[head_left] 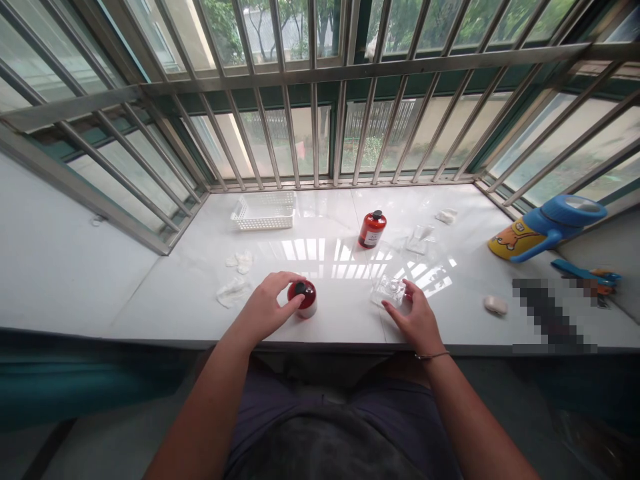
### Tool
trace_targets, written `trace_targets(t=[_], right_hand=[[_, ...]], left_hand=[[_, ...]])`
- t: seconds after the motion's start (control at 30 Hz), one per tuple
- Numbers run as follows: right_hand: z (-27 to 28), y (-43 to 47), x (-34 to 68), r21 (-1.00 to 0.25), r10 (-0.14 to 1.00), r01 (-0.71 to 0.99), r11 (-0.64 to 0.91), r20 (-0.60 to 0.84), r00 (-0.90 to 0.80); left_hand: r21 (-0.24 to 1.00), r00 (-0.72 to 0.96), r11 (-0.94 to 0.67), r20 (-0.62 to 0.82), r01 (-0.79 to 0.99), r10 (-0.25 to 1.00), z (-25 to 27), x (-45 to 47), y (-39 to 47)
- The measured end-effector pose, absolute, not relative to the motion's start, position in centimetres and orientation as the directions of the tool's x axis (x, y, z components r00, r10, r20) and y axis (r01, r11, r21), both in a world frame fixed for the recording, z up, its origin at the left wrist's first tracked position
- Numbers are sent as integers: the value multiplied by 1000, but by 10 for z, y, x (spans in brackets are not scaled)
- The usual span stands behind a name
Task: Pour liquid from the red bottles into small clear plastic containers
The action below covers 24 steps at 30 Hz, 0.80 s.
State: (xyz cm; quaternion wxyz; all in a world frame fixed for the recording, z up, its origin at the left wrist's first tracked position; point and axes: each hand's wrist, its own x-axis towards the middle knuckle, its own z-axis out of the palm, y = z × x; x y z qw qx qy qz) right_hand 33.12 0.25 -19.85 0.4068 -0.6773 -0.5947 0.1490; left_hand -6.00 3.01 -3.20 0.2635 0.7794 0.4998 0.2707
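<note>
Near the front edge of the white counter, my left hand (267,305) has its thumb and fingers around the top of a red bottle (309,307) with a black cap. The bottle stands upright on the surface. To its right, my right hand (419,321) grips a clear plastic package (388,292) between thumb and fingers, low over the counter. What the package contains, if anything, I cannot make out. Farther back stands a second red bottle (373,230) with a black cap and a white label.
A white perforated basket (265,221) sits at the back left. Crumpled tissues (233,291) lie left of my left hand. More clear plastic (420,240) is behind my right hand. A blue and yellow flask (545,230) lies at the right, near a pale rounded object (495,305).
</note>
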Motion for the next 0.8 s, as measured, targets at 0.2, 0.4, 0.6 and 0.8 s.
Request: trace_targets(t=[0.2, 0.4, 0.6, 0.8], right_hand=[[-198, 3, 332, -722, 928, 692, 33, 278, 246], [-198, 3, 332, -723, 928, 689, 46, 285, 238], [-198, 3, 331, -717, 926, 696, 38, 287, 246], [-198, 3, 331, -720, 927, 693, 36, 283, 246]], left_hand=[[855, 27, -73, 69, 514, 997, -62, -41, 26], [970, -22, -101, 108, 223, 994, -97, -29, 27], [945, 56, -198, 190, 260, 980, -106, -30, 22], [981, 31, -170, 168, 90, 985, -108, -28, 21]])
